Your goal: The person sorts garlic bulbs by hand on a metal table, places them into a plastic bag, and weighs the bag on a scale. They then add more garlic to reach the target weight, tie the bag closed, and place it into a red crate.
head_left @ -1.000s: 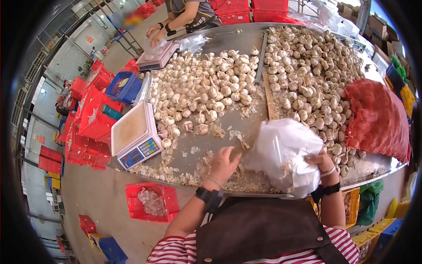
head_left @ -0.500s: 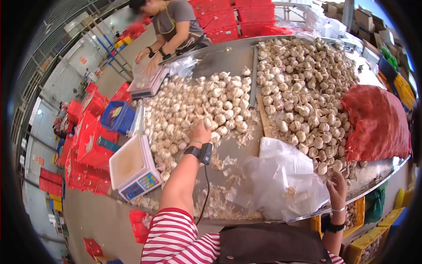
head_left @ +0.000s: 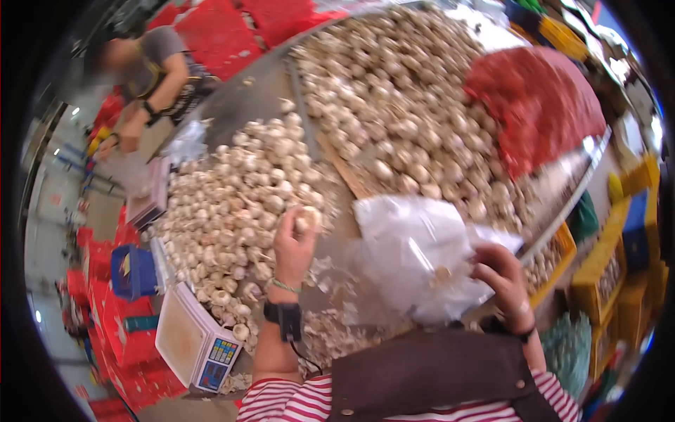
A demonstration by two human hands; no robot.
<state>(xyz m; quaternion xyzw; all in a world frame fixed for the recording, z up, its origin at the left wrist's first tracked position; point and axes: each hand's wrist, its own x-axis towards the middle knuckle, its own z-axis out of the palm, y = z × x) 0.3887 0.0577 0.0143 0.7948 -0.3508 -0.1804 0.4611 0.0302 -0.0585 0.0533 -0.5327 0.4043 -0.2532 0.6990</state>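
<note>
My left hand [head_left: 294,247] is closed round a garlic bulb [head_left: 307,219], which shows at its fingertips. It is at the near right edge of a heap of garlic bulbs [head_left: 239,186] on the metal table [head_left: 242,91]. Loose skins [head_left: 337,330] litter the tabletop below it. My right hand [head_left: 503,285] is at the right edge of a crumpled white plastic bag [head_left: 404,246], its fingers apart and slightly bent, with nothing seen between them.
Beyond a wooden strip [head_left: 344,165] spreads a larger garlic heap [head_left: 401,91], beside a red mesh sack [head_left: 538,105]. A digital scale [head_left: 186,334] stands at the left edge. Across the table a person [head_left: 158,77] handles a clear bag near another scale [head_left: 149,193]. Yellow crates [head_left: 598,281] stand right.
My left hand has drawn back from the heap with a garlic bulb. My right hand has moved over the plastic bag's edge. The whole view has tilted and shifted.
</note>
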